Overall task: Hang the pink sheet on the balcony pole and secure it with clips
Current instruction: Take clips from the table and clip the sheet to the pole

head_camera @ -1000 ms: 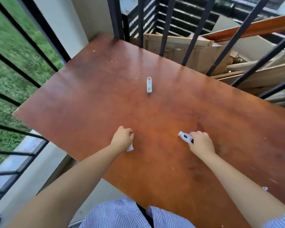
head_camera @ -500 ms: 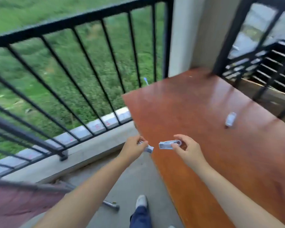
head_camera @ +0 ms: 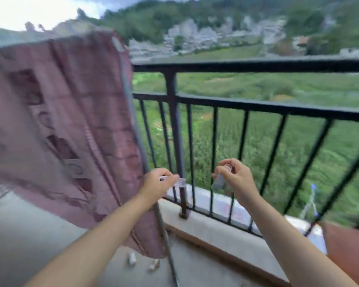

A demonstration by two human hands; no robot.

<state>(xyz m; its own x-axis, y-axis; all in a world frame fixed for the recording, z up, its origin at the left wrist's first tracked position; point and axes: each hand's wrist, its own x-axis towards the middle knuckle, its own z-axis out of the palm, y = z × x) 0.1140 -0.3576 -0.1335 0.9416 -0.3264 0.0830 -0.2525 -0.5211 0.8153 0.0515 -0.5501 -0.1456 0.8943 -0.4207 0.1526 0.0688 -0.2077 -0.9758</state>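
Pink sheet (head_camera: pixel 56 121): hangs at the left of the scene, draped over a high support; its top edge runs from far left up to a corner at upper centre, its lower hem trails near the balcony floor. Heavy motion blur, so the weave pattern is not readable.
Pole (head_camera: pixel 133 121): a thin grey rod runs down along the sheet's right edge and slants on towards the near floor. Whether this is the hanging pole or a leg of its stand, cannot tell.
Step in hand: sheet looks already hung; judged to be the clip stage, with clips being carried to the sheet (none can be made out on the fabric, given the blur).
Left hand (head_camera: pixel 155 184): fingers curled, thumb and forefinger pinching a pale clip (head_camera: pixel 177 181) that sticks out to the right; hand sits just beside the sheet's right edge, at the rod.
Right hand (head_camera: pixel 237 179): fingers curled, pinching a second clip (head_camera: pixel 219 181) by its top so that it hangs downward; well apart from the sheet, in front of the black railing (head_camera: pixel 257 104).
Next move calls for: both hands going up and left to the top fold of the sheet, one clip squeezed apart and set over fabric and support together.
Risk: loose free edge; a shallow bite may grip cloth only.
Floor: two small pale objects (head_camera: pixel 141 263) lie near the hem (possibly spare clips; too blurred to say).
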